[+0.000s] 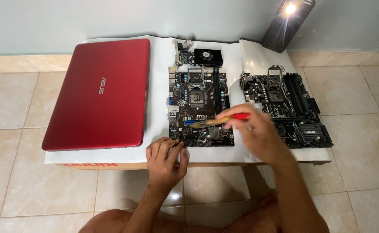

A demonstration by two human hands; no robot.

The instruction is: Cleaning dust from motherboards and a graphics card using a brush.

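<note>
A dark motherboard lies in the middle of a white sheet. My left hand rests at its near left corner, fingers curled against the board's edge. Blurred by motion, my right hand hovers over the board's near right part and grips a brush with a red handle. The brush's pale bristles reach left over the board, near a blue slot.
A closed red laptop lies on the left. A second black motherboard sits on the right. A small graphics card with a fan lies behind. A lit lamp stands at the back right. Tiled floor surrounds the low cardboard-backed surface.
</note>
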